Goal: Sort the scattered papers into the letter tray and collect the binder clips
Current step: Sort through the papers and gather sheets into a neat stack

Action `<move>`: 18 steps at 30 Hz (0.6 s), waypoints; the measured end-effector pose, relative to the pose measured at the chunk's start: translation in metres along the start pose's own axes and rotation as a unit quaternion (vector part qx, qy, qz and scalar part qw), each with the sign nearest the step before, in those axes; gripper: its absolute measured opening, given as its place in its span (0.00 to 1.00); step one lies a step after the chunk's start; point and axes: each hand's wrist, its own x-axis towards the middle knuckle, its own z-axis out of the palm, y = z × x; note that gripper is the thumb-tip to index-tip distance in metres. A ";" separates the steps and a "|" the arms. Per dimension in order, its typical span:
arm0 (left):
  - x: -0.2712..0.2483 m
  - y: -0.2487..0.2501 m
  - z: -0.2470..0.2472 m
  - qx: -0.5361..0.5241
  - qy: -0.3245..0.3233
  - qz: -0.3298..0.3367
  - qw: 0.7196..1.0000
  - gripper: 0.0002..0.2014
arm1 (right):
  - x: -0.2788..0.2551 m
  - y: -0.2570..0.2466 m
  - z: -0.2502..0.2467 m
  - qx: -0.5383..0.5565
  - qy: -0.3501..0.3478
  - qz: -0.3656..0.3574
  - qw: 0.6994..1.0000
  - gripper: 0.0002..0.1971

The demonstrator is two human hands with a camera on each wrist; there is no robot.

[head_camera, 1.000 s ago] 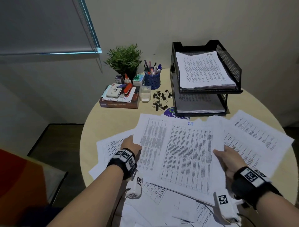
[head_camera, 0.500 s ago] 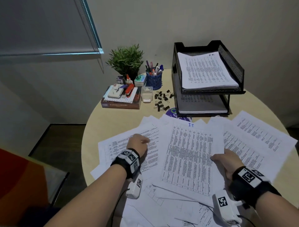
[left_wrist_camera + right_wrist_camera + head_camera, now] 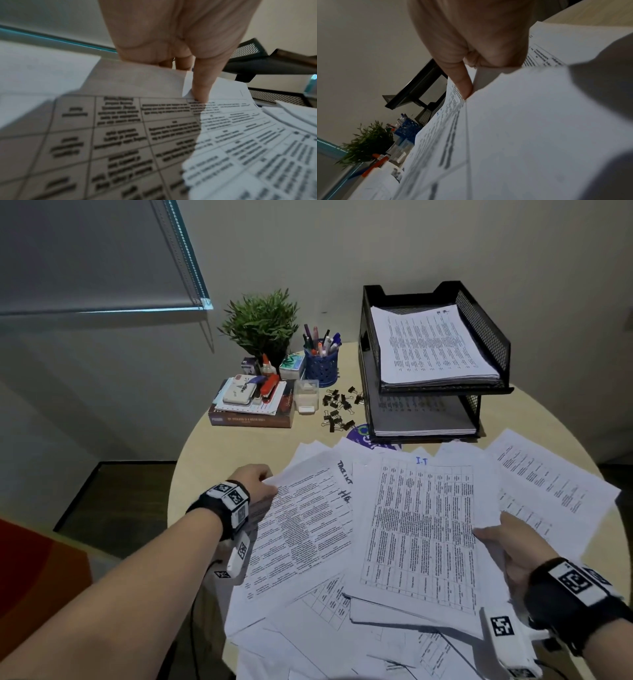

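Note:
Printed sheets lie scattered over the round table. My right hand (image 3: 503, 537) pinches the right edge of a table-printed sheet (image 3: 421, 529), thumb on top; the right wrist view shows that thumb (image 3: 462, 83) pressing the paper edge (image 3: 513, 121). My left hand (image 3: 255, 482) pinches the top left corner of another printed sheet (image 3: 301, 525), seen in the left wrist view with the thumb (image 3: 202, 86) on the page (image 3: 120, 128). A black two-tier letter tray (image 3: 483, 323) at the back right holds paper stacks on both levels. Several black binder clips (image 3: 337, 409) lie loose left of the tray.
At the back left stand a potted plant (image 3: 262, 323), a blue pen cup (image 3: 322, 366), a small clear box (image 3: 306, 398) and a book stack with a stapler (image 3: 253, 409). More sheets (image 3: 555, 474) spread toward the table's right edge.
My left hand let go of the sheets both hands held, moved left and took the corner of another sheet. My right hand keeps its pinch on the table-printed sheet.

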 end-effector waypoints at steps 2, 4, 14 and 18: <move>-0.008 0.003 0.003 -0.068 0.007 0.005 0.998 0.09 | -0.002 0.001 -0.003 -0.001 -0.008 -0.004 1.000 0.24; -0.018 0.004 0.011 -0.158 -0.016 -0.020 0.987 0.09 | -0.004 0.003 -0.005 0.003 -0.019 -0.003 1.000 0.24; -0.044 0.035 0.070 -0.223 -0.094 -0.029 0.970 0.11 | -0.007 0.021 0.003 -0.101 0.007 -0.004 0.995 0.11; -0.057 0.054 0.091 -0.302 -0.140 -0.064 0.941 0.40 | -0.013 0.020 0.013 -0.185 0.004 -0.007 0.983 0.04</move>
